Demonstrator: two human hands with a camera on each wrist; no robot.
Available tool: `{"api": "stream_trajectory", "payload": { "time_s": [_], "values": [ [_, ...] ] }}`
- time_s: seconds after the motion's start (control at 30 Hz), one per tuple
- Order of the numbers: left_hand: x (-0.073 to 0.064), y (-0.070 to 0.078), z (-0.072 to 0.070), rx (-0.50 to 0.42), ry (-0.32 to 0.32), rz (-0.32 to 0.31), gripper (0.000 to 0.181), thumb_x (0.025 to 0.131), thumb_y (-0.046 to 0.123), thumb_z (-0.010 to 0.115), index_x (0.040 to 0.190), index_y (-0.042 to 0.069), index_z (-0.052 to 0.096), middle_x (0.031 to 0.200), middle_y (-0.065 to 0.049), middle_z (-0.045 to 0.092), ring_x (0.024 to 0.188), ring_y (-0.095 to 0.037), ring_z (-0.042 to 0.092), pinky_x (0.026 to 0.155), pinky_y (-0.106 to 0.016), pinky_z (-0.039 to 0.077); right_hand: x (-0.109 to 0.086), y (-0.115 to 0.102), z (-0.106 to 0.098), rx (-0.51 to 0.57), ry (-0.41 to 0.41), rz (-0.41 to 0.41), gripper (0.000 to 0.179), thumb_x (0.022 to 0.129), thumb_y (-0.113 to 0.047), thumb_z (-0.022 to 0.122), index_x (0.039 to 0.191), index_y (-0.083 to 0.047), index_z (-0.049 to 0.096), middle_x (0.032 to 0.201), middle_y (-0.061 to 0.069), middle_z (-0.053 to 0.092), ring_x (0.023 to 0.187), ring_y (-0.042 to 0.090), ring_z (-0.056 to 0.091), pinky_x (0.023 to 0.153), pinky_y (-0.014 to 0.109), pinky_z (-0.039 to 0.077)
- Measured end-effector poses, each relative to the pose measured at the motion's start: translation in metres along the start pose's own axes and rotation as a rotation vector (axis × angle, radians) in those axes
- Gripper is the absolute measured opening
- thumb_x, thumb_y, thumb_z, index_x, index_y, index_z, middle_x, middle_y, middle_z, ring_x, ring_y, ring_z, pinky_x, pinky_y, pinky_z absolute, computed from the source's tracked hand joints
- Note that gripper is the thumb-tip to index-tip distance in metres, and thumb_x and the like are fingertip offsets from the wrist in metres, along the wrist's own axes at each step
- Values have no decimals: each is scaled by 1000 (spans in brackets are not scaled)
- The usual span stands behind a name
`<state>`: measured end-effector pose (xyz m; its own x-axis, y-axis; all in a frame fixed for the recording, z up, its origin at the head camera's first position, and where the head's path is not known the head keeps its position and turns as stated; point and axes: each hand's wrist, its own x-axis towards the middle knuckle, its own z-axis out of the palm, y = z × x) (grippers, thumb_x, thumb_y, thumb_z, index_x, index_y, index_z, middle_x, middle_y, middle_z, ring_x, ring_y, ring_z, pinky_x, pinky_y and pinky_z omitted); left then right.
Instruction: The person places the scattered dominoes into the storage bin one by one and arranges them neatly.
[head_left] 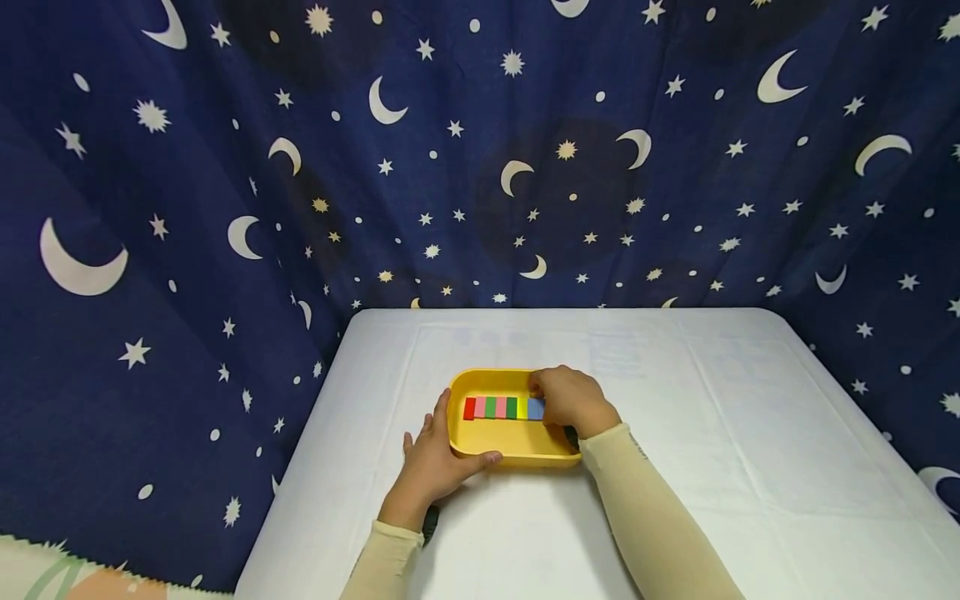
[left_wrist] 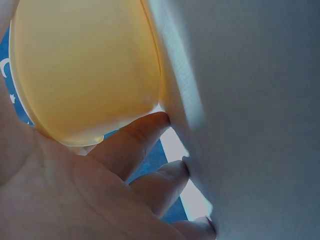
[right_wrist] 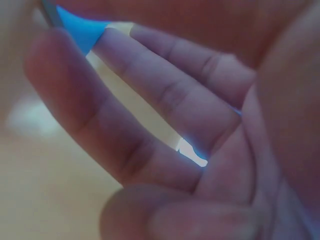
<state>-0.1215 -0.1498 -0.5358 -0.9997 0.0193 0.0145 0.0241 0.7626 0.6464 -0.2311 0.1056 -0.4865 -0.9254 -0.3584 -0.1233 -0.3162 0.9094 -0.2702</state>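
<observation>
A yellow tray (head_left: 480, 454) lies on the white table. Inside it runs a straight row of small coloured blocks: a red block (head_left: 469, 408) at the left end, then pink and green ones, a yellow block (head_left: 522, 408) and a blue block (head_left: 535, 408) towards the right. My left hand (head_left: 435, 462) spreads around the tray's near left corner, thumb along the front rim; the left wrist view shows fingertips touching the table. At the row's right end, my right hand (head_left: 570, 400) reaches into the tray with curled fingers (right_wrist: 175, 97) at the blue end, partly hiding it.
The white tablecloth (head_left: 750, 467) extends around the tray on all sides. A dark blue curtain (head_left: 480, 167) with moons and stars hangs behind the table and along both sides. Patterned cloth (head_left: 97, 575) shows at the lower left corner.
</observation>
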Motion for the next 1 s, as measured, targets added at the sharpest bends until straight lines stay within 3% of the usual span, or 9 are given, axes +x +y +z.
{"api": "stream_trajectory", "payload": {
  "time_s": [0.33,0.67,0.83,1.0],
  "values": [
    [2,3,1,1,-12,13,144,63,93,74,171,28,5,158,-16,51,154,-42,32,120,-76,6,-8,2,-6,32,-5,10,56,69,-16,95,120,-18,74,102,-4,71,92,21,59,85,46,53],
    [7,-7,-4,0,-18,11,145,62,94,73,171,26,5,159,-18,48,154,-43,31,119,-77,7,-19,-8,-25,72,14,-47,56,86,-35,88,135,-15,70,120,2,74,106,24,66,95,53,54],
    [15,-9,-10,5,-7,18,147,61,95,72,171,25,4,159,-22,46,153,-45,33,119,-77,8,-26,-7,-40,71,93,-72,55,89,-37,86,136,-14,69,122,5,74,108,26,68,95,53,55],
    [24,-12,-17,-58,8,7,155,57,92,78,170,33,-10,164,-18,41,151,-43,38,119,-77,11,-42,-5,-51,66,184,-84,55,91,-38,83,137,-12,68,125,7,73,108,29,69,93,54,56]
  ]
}}
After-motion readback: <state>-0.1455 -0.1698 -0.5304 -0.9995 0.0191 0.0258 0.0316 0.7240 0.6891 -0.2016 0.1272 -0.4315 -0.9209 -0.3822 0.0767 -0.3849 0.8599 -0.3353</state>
